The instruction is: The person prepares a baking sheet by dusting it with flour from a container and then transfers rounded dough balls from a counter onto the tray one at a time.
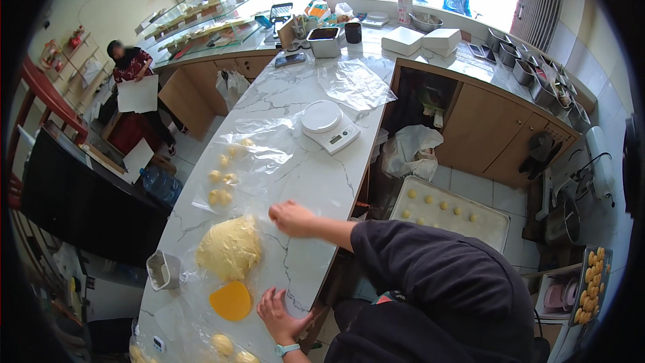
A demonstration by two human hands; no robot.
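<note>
A: So here's the big dough mass point(230, 247), sitting on the tabletop point(322, 181), closer to the far edge than to the edge by the person's body. Long axis?

B: None to speak of; it's a rounded mound. The right hand point(292, 218) is the nearer one, just beside it, and from those fingers the dough lies toward the far edge.

A: And the pose?

B: Forearm straight across the near edge, knuckles showing, fingers curled in tight. The tips are tucked away, so I can't tell whether they hold anything.

A: The left hand point(279, 316)?

B: Fingers spread wide by the near edge, nothing seen in them, pointing at the yellow scraper point(230, 300) just beside. There's a pale watch point(287, 349) on that wrist!

A: Farther out?

B: Small dough pieces point(230, 179) on a clear plastic sheet point(252, 168), then a white scale point(329, 126) toward the near edge. Beyond that edge, lower down, a tray point(484, 232) carries rows of little dough balls point(457, 211).
</note>
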